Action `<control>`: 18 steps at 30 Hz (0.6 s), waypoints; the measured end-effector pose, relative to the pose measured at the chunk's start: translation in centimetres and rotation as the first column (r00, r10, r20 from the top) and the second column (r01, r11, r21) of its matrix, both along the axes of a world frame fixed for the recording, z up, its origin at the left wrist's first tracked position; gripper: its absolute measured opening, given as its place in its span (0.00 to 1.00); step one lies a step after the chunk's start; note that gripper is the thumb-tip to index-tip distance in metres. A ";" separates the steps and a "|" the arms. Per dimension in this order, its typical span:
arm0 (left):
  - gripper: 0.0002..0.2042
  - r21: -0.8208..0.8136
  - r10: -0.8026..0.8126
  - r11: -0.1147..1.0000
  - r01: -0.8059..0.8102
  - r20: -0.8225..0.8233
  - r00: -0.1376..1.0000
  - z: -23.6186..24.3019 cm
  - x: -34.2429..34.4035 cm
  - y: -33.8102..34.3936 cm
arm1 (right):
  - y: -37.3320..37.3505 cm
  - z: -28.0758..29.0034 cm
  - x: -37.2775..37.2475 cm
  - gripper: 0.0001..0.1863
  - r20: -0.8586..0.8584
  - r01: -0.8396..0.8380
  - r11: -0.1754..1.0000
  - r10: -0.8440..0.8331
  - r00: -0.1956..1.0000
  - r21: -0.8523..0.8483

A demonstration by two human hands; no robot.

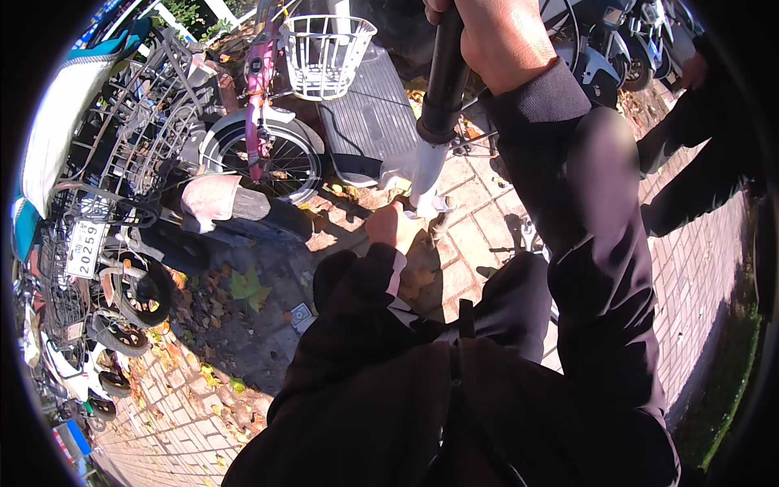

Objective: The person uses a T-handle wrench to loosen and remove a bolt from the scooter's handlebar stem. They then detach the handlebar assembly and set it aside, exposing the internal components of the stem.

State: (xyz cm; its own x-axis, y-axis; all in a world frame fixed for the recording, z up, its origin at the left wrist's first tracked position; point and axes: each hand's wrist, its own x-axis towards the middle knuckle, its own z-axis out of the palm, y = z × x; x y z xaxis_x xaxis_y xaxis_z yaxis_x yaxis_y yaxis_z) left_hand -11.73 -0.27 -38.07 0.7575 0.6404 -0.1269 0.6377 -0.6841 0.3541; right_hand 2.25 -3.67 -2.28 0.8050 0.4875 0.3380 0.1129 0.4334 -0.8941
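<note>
A steering column [444,77], black above and pale grey below, rises toward me, with my right hand [507,40] closed around its upper part. Part of that hand is cut off by the top edge of the view. At the column's foot my left hand [393,227] is closed like a fist, against a pale metal fitting [438,204]. What its fingers hold is hidden. Just beyond lies a grey ridged footboard [369,118], like a kick scooter's deck; I cannot tell how the column joins it.
A pink bicycle [260,105] with a white basket [327,61] stands at far left. Parked two-wheelers crowd the left, one with a rusty-looking mudguard [213,200]. Dry leaves [249,288] litter the brick paving. At right stands another person in dark trousers [698,174].
</note>
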 end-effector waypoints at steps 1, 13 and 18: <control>0.23 -0.011 -0.017 1.000 0.017 -0.038 0.999 0.0 0.2 0.2 | 0.0 0.1 0.2 0.11 -0.032 -0.031 0.999 0.030 0.999 -0.025; 0.26 0.107 -0.151 0.984 0.140 0.102 0.983 -4.4 0.2 2.0 | -0.3 -0.6 1.3 0.13 0.074 -0.267 0.962 0.263 0.962 0.063; 0.10 0.182 -0.185 0.972 0.150 0.193 0.964 -5.5 -0.3 2.7 | -0.3 -1.0 1.8 0.11 0.100 -0.269 0.962 0.263 0.960 0.046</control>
State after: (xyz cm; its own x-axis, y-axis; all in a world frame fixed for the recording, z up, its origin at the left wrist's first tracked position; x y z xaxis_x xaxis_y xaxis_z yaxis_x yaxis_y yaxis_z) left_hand -12.03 2.43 -43.61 0.8541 0.5007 0.1405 0.4333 -0.8346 0.3400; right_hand 4.00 -3.98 -3.26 0.6130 0.6567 0.4393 0.0673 0.5106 -0.8572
